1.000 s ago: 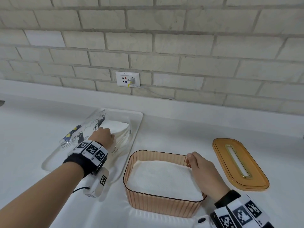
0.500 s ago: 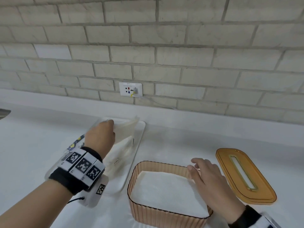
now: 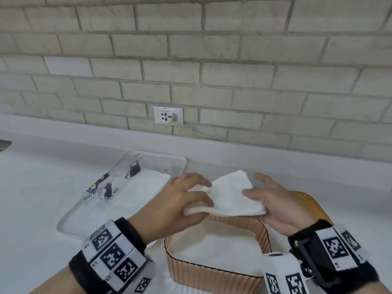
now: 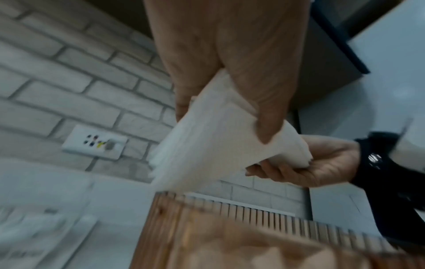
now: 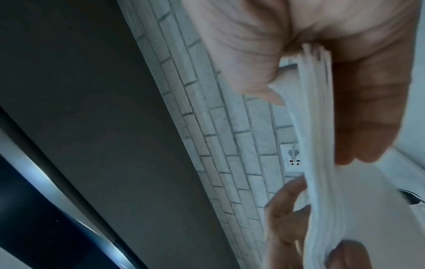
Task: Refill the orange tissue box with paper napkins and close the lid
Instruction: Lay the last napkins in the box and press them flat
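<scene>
Both hands, left (image 3: pixel 182 200) and right (image 3: pixel 277 206), grip a napkin stack (image 3: pixel 231 198) above the part-filled box (image 3: pixel 214 272); lid (image 3: pixel 311 200) lies off, far right.

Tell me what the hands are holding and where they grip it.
Both hold one stack of white paper napkins above the orange tissue box: the left hand grips its left edge, the right hand its right edge, thumb on top.
</scene>
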Demonstrator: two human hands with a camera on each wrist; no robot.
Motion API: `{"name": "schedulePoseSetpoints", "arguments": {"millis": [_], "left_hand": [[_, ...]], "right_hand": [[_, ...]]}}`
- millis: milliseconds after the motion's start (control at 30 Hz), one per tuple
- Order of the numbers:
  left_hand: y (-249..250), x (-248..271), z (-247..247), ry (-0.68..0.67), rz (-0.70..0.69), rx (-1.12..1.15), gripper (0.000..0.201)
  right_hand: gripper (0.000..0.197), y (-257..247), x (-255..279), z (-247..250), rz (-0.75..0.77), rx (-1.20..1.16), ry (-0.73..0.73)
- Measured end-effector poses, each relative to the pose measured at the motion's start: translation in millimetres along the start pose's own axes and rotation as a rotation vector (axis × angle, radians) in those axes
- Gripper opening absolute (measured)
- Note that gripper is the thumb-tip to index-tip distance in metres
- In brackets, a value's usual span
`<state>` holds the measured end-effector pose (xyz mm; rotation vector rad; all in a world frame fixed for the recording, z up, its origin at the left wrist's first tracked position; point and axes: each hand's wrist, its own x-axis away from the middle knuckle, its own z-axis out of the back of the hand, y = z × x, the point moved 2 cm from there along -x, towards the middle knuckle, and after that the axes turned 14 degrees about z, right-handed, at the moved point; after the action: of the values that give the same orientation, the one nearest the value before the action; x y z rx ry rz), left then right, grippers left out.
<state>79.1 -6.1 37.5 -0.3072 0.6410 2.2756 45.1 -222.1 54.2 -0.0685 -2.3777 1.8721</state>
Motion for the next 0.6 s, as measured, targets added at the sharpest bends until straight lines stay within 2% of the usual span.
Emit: {"name": "schedulePoseSetpoints", "arguments": {"millis": [67,133,233,300,400,467,533,600], "left_hand": [[-7,5,1,0.006,0.142,0.206,0.042],[-12,10,2,-0.004,0.353,0.402,0.059],[-22,15,-1,0.015,0.592,0.684,0.075],[-25,13,-6,0.026,0.690,0.867,0.082],[-22,10,-14,-0.011,0.763,1.234,0.085],[-11,8,-12,-0.088,0.763,1.398,0.066],[-2,7,-9,-0.127,0.735,1.470,0.055],[-1,7,-9,-0.089,0.708,1.445,0.051]], "right_hand": [[0.071,-2,1,3,0.062,0.014,-0.022],[0.066,-7,2,4,0.125,-0.009,-0.039],[0.058,-18,6,2,0.221,0.006,-0.109],[0.058,-26,10,-2,0.284,0.016,-0.183],[0.057,-34,14,-6,0.347,0.030,-0.255],[0.056,-36,15,-7,0.373,0.046,-0.259],[0.056,-32,14,-4,0.385,0.067,-0.246],[0.055,-23,15,1,0.384,0.088,-0.217]]}}
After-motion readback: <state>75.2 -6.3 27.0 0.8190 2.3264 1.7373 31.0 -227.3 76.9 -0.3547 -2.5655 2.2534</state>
